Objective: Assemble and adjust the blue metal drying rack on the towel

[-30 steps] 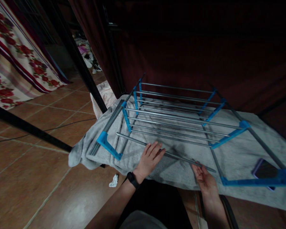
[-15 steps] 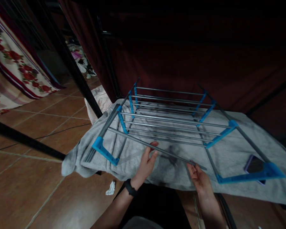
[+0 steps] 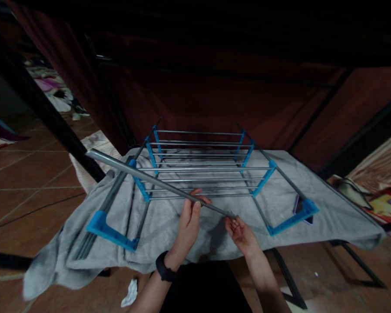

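Observation:
A grey metal tube (image 3: 143, 177) slants across the front of the rack, its left end raised toward me. Around its middle, my left hand (image 3: 190, 216) grips it between thumb and fingers; a dark band sits on that wrist. Closed on the tube's lower right end are the fingertips of my right hand (image 3: 240, 232). Behind both hands lies a partly assembled rack (image 3: 202, 168) of grey rods joined by blue plastic brackets. One blue bracket (image 3: 112, 230) stands at its near left corner, another (image 3: 293, 219) at its near right.
Several loose tubes (image 3: 94, 226) lie at the left on the grey blanket (image 3: 195, 248). A phone (image 3: 301, 208) rests partly behind the right bracket. Dark bed posts (image 3: 52, 104) rise at the left. Crumpled white paper (image 3: 130, 292) is on the tiled floor.
The tube's left end has swung up and toward me, away from the rack. Both hands still hold it. My view has turned to the right.

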A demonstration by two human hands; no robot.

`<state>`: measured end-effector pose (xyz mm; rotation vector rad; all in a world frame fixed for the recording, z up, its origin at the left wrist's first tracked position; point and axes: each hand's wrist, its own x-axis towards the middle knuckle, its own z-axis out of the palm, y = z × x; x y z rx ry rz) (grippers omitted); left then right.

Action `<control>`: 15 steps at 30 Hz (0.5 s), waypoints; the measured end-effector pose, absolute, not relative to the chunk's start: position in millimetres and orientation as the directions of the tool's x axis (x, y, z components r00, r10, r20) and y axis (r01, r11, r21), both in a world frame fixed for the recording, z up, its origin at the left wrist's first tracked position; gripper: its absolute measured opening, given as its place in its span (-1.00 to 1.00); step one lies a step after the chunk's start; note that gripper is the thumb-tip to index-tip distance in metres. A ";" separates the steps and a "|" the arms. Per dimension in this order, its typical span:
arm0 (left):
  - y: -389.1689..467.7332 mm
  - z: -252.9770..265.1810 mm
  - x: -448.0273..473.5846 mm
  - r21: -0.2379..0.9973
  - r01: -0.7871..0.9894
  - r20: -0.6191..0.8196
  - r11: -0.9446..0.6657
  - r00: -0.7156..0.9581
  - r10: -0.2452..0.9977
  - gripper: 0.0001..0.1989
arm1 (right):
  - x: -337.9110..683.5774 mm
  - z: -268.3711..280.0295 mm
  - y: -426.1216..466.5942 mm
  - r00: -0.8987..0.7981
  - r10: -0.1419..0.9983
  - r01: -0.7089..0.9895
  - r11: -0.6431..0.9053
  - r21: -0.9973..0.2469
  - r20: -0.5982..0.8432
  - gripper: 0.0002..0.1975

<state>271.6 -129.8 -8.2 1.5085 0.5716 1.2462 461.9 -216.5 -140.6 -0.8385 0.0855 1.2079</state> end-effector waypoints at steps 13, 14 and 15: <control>-105.8 48.1 266.4 0.814 -0.298 0.567 -0.498 0.225 0.792 -0.57 | 447.8 -121.4 -224.3 0.383 0.789 -0.765 -0.021 -0.643 -0.481 -0.86; -106.5 52.5 268.3 0.808 -0.284 0.579 -0.516 0.225 0.783 -0.57 | 448.9 -121.4 -223.8 0.397 0.784 -0.765 -0.004 -0.644 -0.477 -0.86; -107.6 56.5 270.6 0.802 -0.265 0.592 -0.535 0.232 0.772 -0.57 | 450.1 -121.3 -223.3 0.408 0.781 -0.767 0.011 -0.641 -0.474 -0.86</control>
